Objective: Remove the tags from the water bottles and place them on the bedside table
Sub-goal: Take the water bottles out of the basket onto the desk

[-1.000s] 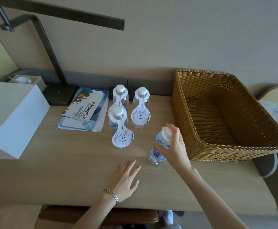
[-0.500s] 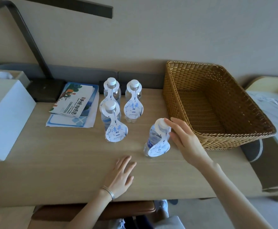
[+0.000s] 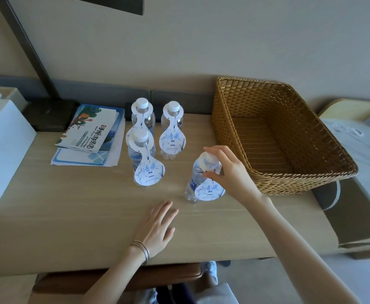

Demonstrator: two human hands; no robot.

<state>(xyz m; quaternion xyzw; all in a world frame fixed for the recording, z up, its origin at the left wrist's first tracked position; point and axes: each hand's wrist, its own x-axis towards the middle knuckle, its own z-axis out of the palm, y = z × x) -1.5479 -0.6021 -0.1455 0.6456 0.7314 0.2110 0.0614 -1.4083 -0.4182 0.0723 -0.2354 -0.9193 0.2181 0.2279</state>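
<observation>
Head view: right hand (image 3: 230,174) pinches tag (image 3: 209,189) at near bottle (image 3: 196,181) neck; left hand (image 3: 156,229) flat, empty. All four tags on.

head-worn view, looking down, close above table (image 3: 69,216)

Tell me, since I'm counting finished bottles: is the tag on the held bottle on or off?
Still on: the tag hangs from the bottle neck under the right hand.
</observation>
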